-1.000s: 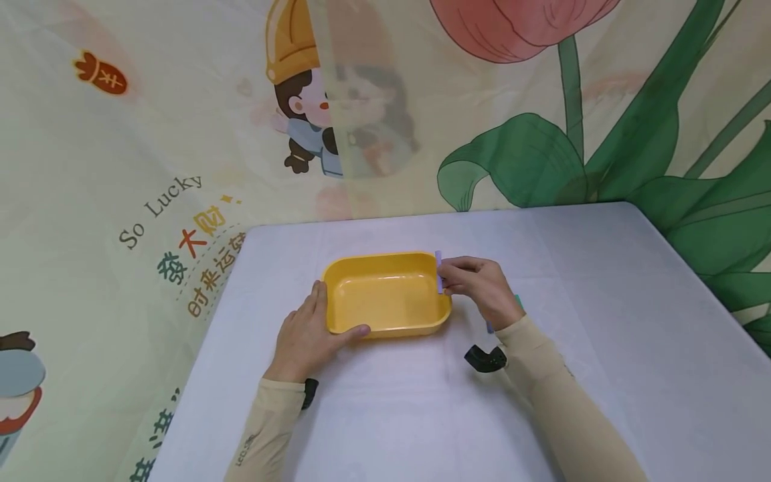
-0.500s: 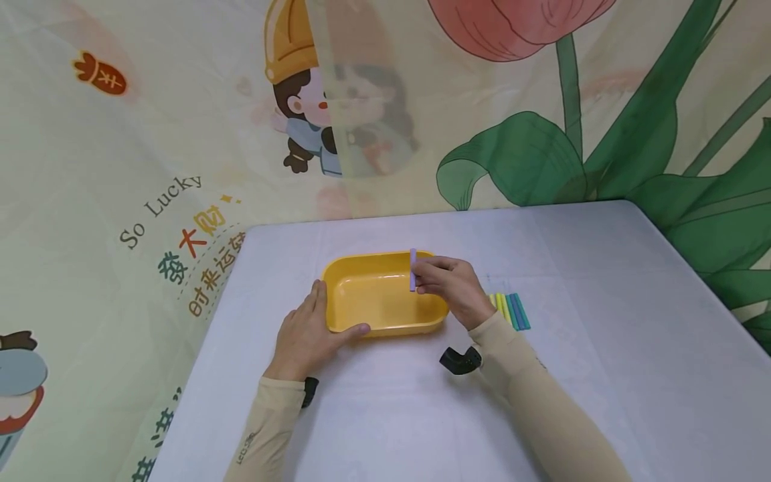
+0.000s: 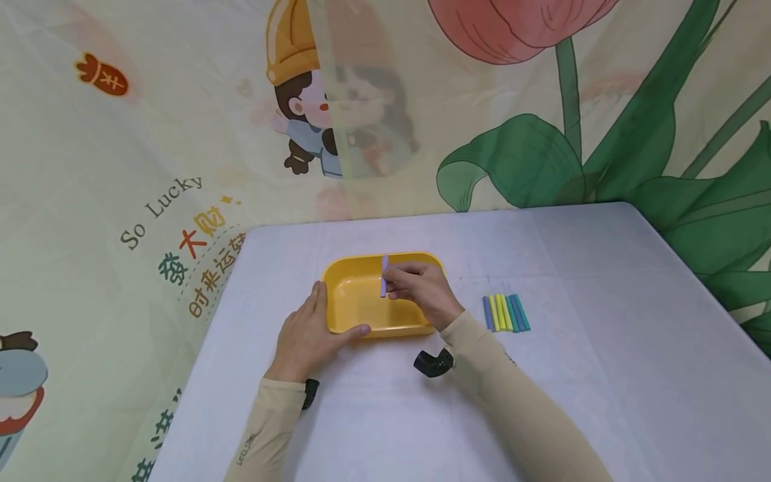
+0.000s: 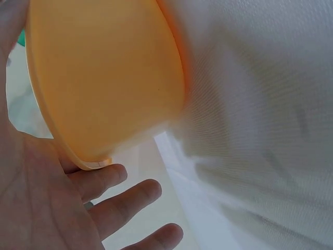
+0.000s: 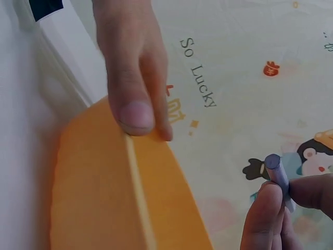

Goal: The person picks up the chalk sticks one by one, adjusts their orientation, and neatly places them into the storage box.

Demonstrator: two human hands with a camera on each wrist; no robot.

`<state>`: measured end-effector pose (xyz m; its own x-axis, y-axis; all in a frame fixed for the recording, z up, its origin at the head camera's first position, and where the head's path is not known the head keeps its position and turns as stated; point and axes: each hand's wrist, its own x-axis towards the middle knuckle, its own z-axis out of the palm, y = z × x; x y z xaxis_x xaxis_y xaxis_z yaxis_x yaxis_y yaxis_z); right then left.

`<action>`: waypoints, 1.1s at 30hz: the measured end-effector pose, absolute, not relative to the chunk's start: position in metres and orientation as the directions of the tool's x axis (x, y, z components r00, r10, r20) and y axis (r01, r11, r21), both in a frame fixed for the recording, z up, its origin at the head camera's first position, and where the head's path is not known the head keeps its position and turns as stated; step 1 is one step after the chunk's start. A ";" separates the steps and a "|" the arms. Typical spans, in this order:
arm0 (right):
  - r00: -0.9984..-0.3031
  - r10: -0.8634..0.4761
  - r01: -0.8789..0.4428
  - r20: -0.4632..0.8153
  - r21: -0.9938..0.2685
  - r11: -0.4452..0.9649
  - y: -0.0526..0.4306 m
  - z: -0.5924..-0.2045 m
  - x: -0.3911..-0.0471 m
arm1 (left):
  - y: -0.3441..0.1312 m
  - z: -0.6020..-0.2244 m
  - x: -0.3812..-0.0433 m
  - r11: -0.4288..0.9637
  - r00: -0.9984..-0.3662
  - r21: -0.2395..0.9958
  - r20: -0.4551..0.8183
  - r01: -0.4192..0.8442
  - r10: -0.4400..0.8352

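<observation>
Stick (image 3: pixel 384 276) sits over the tray (image 3: pixel 361 314), pinched in my right hand (image 3: pixel 423 291), thumb against fingers. My left hand (image 3: pixel 308 338), fingers spread, braces the tray; I'd favour a light pinch.

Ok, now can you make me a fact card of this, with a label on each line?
Left hand: against the left end of the yellow tray
Right hand: pinching a purple stick over the tray
Other sticks: blue, yellow and green, side by side, right of the tray
Table: pale top
Backdrop: green leaves, pink flower
</observation>
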<state>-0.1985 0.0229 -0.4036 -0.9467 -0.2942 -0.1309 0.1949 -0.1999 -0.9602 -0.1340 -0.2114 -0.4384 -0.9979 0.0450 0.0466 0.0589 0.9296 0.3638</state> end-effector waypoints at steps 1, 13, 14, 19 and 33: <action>-0.945 -0.300 0.197 -0.131 -0.959 -0.204 0.020 -0.406 -0.199 | -0.211 -0.438 -0.134 0.929 -0.998 0.366 0.045 0.056 0.043; -0.933 -0.295 0.265 -0.207 -0.948 -0.175 -0.010 -0.422 -0.204 | -0.212 -0.440 -0.133 0.927 -0.997 0.369 0.059 0.073 0.055; -0.931 -0.293 0.273 -0.216 -0.947 -0.169 -0.013 -0.423 -0.205 | -0.213 -0.440 -0.133 0.927 -0.997 0.367 0.061 0.075 0.057; -0.921 -0.291 0.309 -0.259 -0.941 -0.140 -0.026 -0.429 -0.210 | -0.214 -0.439 -0.133 0.924 -0.996 0.374 0.076 0.081 0.056; -0.905 -0.194 0.365 -0.380 -0.925 0.108 -0.049 -0.434 -0.218 | -0.215 -0.439 -0.133 0.929 -0.997 0.364 0.056 0.071 0.055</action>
<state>-0.2175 -0.0489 -0.4338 -0.9046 -0.1937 -0.3798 0.3652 0.1075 -0.9247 -0.1329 -0.2145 -0.4388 -0.9969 0.0547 0.0557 0.0713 0.9286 0.3641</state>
